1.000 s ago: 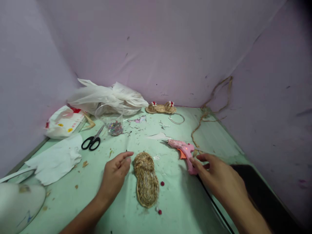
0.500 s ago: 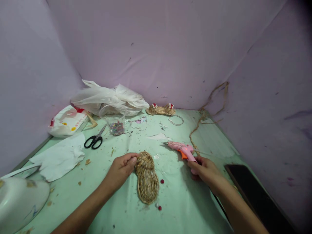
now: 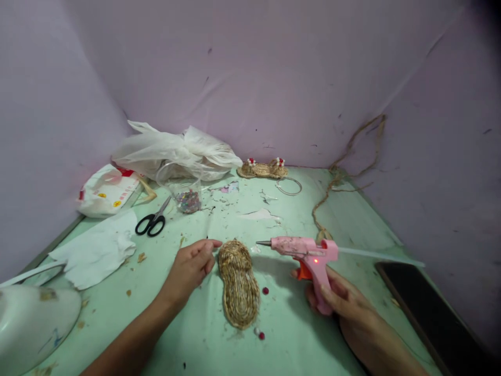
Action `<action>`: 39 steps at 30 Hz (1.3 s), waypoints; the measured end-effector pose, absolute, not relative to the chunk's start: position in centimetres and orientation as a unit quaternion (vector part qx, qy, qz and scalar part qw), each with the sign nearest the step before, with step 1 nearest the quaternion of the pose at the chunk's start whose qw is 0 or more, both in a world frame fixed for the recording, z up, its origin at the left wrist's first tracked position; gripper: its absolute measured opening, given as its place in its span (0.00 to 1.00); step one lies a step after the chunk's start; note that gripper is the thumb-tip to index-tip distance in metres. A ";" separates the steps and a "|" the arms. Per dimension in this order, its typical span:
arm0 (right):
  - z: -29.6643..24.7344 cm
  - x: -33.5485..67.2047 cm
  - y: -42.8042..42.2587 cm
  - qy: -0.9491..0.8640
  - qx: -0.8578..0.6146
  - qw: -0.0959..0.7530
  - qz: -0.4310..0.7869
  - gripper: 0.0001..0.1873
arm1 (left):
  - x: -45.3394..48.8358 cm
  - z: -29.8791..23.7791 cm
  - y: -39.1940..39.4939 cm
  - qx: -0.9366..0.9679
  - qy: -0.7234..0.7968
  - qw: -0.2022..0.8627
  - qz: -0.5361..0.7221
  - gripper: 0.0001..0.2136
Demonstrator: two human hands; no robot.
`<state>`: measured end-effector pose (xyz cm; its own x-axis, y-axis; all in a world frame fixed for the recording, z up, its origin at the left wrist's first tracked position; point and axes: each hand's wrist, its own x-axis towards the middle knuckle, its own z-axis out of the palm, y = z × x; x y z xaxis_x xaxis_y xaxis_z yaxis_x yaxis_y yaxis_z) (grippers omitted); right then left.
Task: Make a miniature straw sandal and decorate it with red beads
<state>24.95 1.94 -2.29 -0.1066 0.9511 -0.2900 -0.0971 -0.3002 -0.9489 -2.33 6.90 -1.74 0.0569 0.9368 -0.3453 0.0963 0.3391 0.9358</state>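
Note:
A braided rope slipper (image 3: 239, 287), shaped like a small sole with a raised band across its upper part, lies flat in front of me. My left hand (image 3: 193, 266) is at its upper left edge, the index finger stretched out to the rim and the other fingers loosely bent, gripping nothing. In my right hand (image 3: 332, 295) is a pink hot glue gun (image 3: 301, 248), held by its handle. Its metal nozzle points left, just above and right of the slipper. A red light glows on its side, and a clear glue stick (image 3: 379, 256) protrudes from the back.
Red beads (image 3: 265, 291) lie right of the slipper. Behind are scissors (image 3: 152, 222), a clear cup of beads (image 3: 188, 199), a plastic bag (image 3: 176, 151), bead-trimmed slippers (image 3: 262, 169) and rope (image 3: 323, 201). A phone (image 3: 426, 308) lies right; a white bowl (image 3: 35, 324) is left.
My right hand has raised the glue gun, turning it more level. My left fingers have loosened from the slipper's edge, and the index finger has straightened.

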 end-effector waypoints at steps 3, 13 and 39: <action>-2.8 25.3 2.1 -0.431 -0.507 0.426 0.614 0.18 | -3.4 -1.3 7.0 0.416 0.625 0.544 0.375 0.19; -2.2 25.3 2.1 -0.424 -0.500 0.462 0.597 0.15 | -4.5 -3.0 7.1 0.709 0.614 0.162 0.306 0.10; -1.1 24.5 1.4 -0.563 -0.582 0.373 0.453 0.15 | -2.4 -3.7 5.7 0.729 0.459 0.239 0.447 0.09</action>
